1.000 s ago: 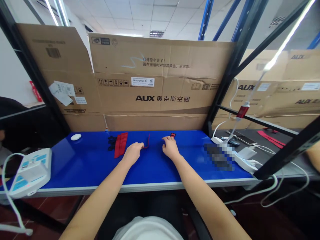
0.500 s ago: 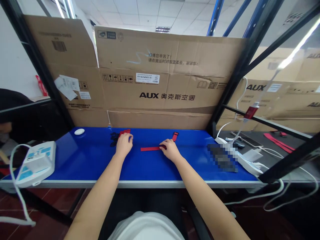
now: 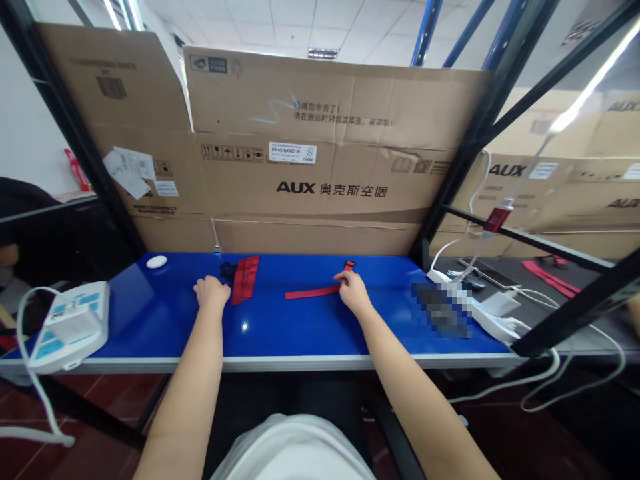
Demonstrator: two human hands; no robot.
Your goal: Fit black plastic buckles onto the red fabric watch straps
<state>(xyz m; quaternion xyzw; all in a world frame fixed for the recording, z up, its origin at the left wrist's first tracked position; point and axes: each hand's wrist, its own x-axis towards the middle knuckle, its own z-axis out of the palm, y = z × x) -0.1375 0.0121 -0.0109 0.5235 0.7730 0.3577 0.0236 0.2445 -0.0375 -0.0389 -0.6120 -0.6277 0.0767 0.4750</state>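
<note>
A red strap [image 3: 311, 293] lies across the blue table, with a black buckle [image 3: 349, 265] at its upper right end. My right hand [image 3: 353, 290] is over the strap's right part, thumb and forefinger together on it. To the left, several folded red straps [image 3: 245, 280] lie side by side, and a small heap of black buckles [image 3: 228, 273] sits beside them. My left hand [image 3: 213, 293] is just left of the red straps, next to the black heap, its fingers curled; what they hold, if anything, is hidden.
On the blue table [image 3: 150, 320] are a white round object [image 3: 157, 262] at the back left and a white power strip [image 3: 75, 327] at the left. Another power strip [image 3: 493, 327] with cables lies at the right. A cardboard sheet [image 3: 310, 227] stands behind.
My left hand has moved left off the red straps to beside the black heap. My right hand has shifted slightly right along the strap.
</note>
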